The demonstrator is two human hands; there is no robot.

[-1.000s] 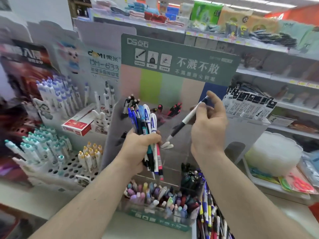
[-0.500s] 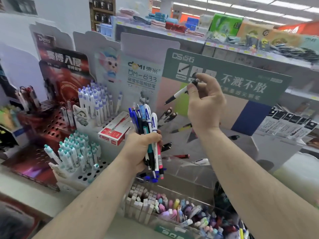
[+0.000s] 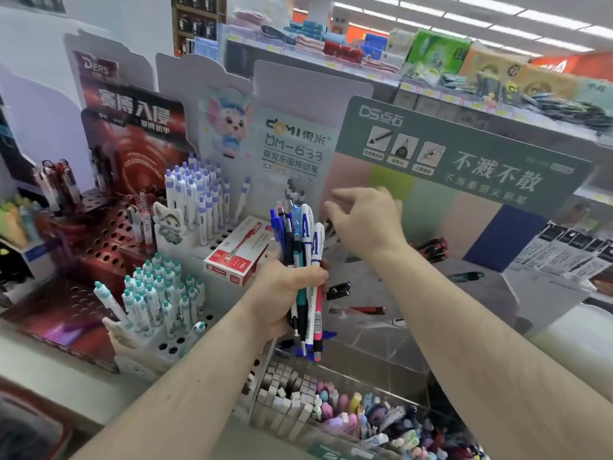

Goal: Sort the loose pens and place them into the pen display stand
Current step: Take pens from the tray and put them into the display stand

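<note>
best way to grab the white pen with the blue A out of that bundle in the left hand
Pinch the white pen by its capped upper end, coming from above and the right with the right hand. That end stands upright, clear of the left hand, on the bundle's outer right edge; the lower barrel is wrapped by fingers.

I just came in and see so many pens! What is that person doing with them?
A person is sorting pens at a shop display. The left hand grips a bunch of pens upright. The right hand, fingers loose and holding nothing, reaches toward the green-signed pen display stand, where a few pens already sit.
</note>
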